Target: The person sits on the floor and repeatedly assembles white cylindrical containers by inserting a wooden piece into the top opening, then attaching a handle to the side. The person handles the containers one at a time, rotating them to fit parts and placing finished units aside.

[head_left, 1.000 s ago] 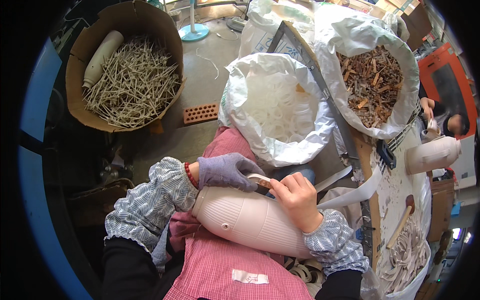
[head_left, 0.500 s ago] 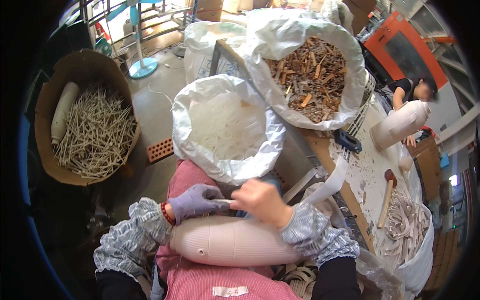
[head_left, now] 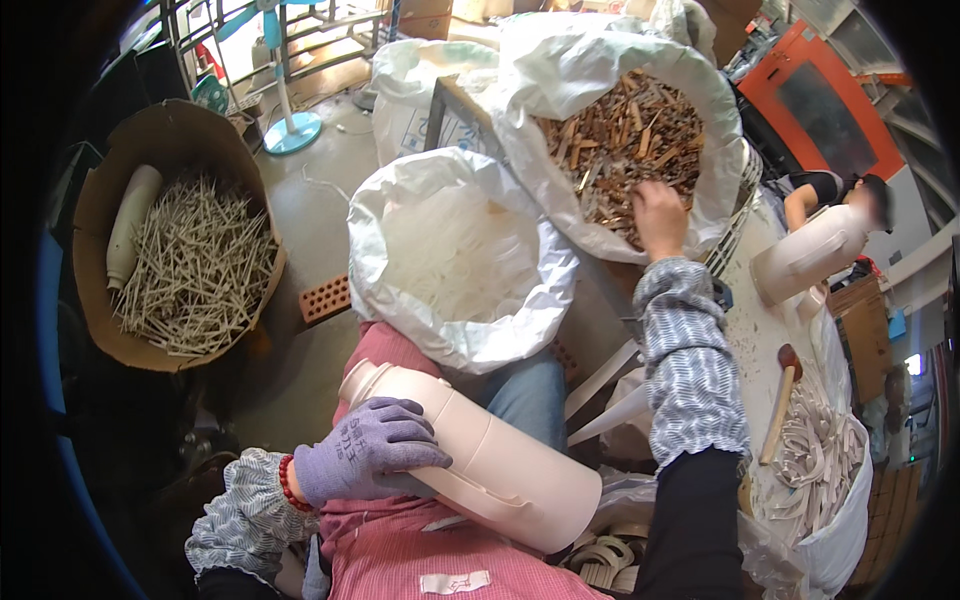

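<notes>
A pale pink jug-shaped plastic shell (head_left: 500, 440) lies aslant across my lap, its narrow neck toward the upper left. My left hand (head_left: 372, 452), in a purple knit glove, is closed around the shell near its long side handle (head_left: 470, 492). My bare right hand (head_left: 660, 215) is stretched out over a large white sack (head_left: 550, 75) of brown, splinter-like pieces (head_left: 625, 140). Its fingers bend down at the near side of the heap. Their tips are hidden, so whether they hold a piece does not show.
Ahead stands a white sack (head_left: 400, 335) of translucent scraps. A cardboard drum (head_left: 90, 300) with thin sticks and another shell (head_left: 132, 225) is at left. On the right are a mallet (head_left: 778, 415), a sack of pale strips (head_left: 815, 450), and a co-worker (head_left: 800, 200) by another pink shell (head_left: 805, 258).
My right hand has moved from above my lap up to the brown pieces. The shell has turned, showing its handle and neck. My left hand has let go of a thin pale piece and grips the shell.
</notes>
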